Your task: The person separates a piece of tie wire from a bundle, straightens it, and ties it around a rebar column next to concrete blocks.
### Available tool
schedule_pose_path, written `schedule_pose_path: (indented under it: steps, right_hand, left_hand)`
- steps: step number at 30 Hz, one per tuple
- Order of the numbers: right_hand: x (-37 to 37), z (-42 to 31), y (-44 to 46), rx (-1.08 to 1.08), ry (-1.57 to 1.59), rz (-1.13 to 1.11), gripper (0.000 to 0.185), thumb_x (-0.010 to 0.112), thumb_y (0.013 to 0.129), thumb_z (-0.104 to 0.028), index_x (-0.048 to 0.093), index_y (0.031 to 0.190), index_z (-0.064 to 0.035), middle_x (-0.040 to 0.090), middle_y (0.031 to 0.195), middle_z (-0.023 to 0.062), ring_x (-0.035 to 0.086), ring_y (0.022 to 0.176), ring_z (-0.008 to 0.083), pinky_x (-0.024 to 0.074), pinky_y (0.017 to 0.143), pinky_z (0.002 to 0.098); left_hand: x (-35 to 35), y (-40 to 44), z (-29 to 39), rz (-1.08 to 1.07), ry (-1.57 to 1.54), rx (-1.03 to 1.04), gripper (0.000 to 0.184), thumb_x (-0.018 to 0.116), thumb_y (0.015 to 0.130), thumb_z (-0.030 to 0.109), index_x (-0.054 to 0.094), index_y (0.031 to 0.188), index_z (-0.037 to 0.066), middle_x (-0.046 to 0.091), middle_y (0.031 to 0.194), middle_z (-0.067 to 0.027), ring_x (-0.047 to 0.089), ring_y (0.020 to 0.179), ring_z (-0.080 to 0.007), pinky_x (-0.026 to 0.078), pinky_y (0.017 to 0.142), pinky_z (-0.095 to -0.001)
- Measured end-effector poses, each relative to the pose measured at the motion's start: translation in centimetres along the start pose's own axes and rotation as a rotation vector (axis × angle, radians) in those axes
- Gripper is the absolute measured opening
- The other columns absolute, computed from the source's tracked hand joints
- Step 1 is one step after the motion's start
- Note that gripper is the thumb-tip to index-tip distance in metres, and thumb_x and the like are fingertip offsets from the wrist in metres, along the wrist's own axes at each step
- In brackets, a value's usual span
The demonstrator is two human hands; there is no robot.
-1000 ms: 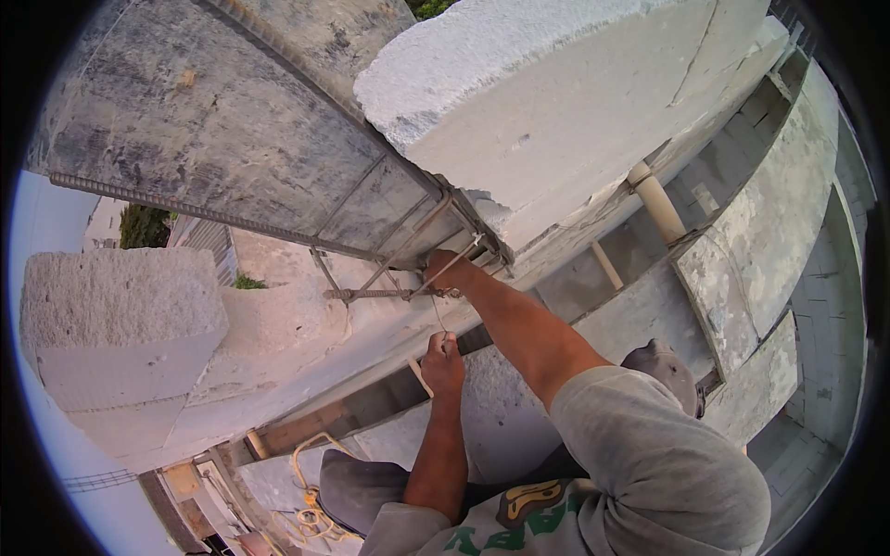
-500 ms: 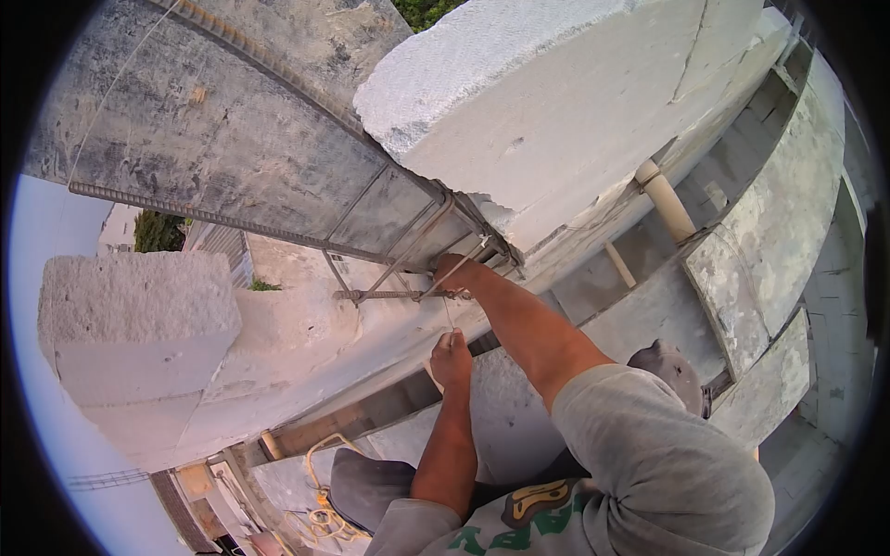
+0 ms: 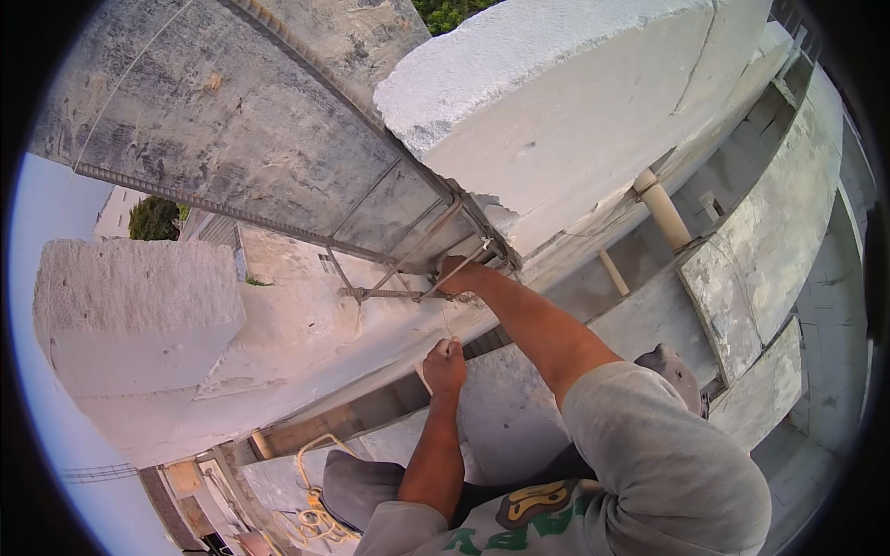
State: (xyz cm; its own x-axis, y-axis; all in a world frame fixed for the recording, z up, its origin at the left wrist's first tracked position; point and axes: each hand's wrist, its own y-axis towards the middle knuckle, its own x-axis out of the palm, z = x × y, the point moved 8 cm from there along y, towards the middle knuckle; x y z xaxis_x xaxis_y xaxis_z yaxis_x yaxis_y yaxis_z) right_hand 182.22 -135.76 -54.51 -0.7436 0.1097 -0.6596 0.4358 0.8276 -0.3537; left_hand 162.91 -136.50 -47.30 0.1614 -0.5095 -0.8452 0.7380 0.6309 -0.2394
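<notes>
My left hand (image 3: 445, 364) is closed in a pinch on a thin wire (image 3: 446, 321), which runs up from the fingertips toward the steel. Above it, my right hand (image 3: 456, 275) reaches in among the bars of a rebar cage (image 3: 394, 293), at its lower end. Its fingers are curled and partly hidden behind a stirrup (image 3: 451, 269), so what they grip does not show. Long ribbed bars (image 3: 232, 206) run from the cage toward the upper left, alongside a grey board (image 3: 222, 120).
White block walls (image 3: 556, 139) rise to the right of the cage, and another block (image 3: 139, 287) stands at the left. A beige pipe (image 3: 663, 208) crosses the gap beside grey panels (image 3: 751, 287). Yellow rope (image 3: 320, 519) lies coiled at lower left, near my knee (image 3: 357, 486).
My left hand has shifted slightly down and left, still on the wire. My right hand stays among the bars. The whole view has tilted a little.
</notes>
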Motion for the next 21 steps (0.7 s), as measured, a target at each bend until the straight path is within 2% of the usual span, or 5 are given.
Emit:
schedule_pose_path:
  steps: [2, 10, 14, 16, 21]
  right_hand:
    - [-5.1, -2.2, -6.1, 0.133, -0.016, 0.078, 0.026, 0.058, 0.079, -0.024, 0.069, 0.089, -0.0018, 0.067, 0.092, 0.0171, 0.065, 0.092, 0.0294, 0.0520, 0.081, 0.0386]
    - [-5.0, -2.6, -18.8, -0.423, -0.560, -0.117, 0.041, 0.058, 0.086, -0.025, 0.054, 0.118, 0.0006, 0.049, 0.128, 0.0196, 0.060, 0.105, 0.0347, 0.0486, 0.089, 0.0419]
    - [-9.5, 9.2, -25.5, 0.190, 0.035, 0.312, 0.045, 0.055, 0.092, -0.038, 0.055, 0.113, 0.0015, 0.057, 0.112, 0.0249, 0.055, 0.108, 0.0382, 0.0449, 0.091, 0.0455]
    - [-11.7, 13.0, -27.4, 0.168, 0.047, 0.846, 0.046, 0.054, 0.093, -0.039, 0.056, 0.112, 0.0026, 0.061, 0.100, 0.0237, 0.059, 0.097, 0.0382, 0.0460, 0.086, 0.0452]
    - [-13.2, 13.8, -27.6, 0.159, 0.394, 1.081, 0.044, 0.050, 0.096, -0.036, 0.059, 0.104, 0.0059, 0.061, 0.091, 0.0207, 0.061, 0.089, 0.0323, 0.0472, 0.084, 0.0373]
  left_hand:
    - [-0.7, -0.7, 2.8, -0.004, -0.078, 0.027, 0.030, 0.053, 0.087, 0.029, 0.063, 0.077, 0.002, 0.064, 0.076, -0.0186, 0.061, 0.074, -0.0390, 0.045, 0.069, -0.0454]
    - [0.3, -1.1, 0.1, 0.097, -0.144, 0.079, 0.032, 0.054, 0.087, 0.031, 0.062, 0.078, 0.001, 0.062, 0.074, -0.0201, 0.059, 0.073, -0.0406, 0.045, 0.068, -0.0454]
    - [-1.1, -1.9, -0.3, 0.062, -0.128, 0.020, 0.031, 0.055, 0.087, 0.031, 0.062, 0.080, 0.002, 0.062, 0.076, -0.0203, 0.059, 0.074, -0.0414, 0.045, 0.068, -0.0463]
    - [-0.8, -2.0, 0.4, 0.088, -0.119, 0.014, 0.032, 0.056, 0.088, 0.031, 0.061, 0.079, 0.001, 0.062, 0.076, -0.0212, 0.059, 0.074, -0.0419, 0.045, 0.068, -0.0457]
    - [-1.6, -3.3, 1.8, 0.167, -0.148, -0.074, 0.035, 0.058, 0.088, 0.032, 0.060, 0.078, -0.001, 0.061, 0.078, -0.0232, 0.058, 0.073, -0.0431, 0.045, 0.069, -0.0455]
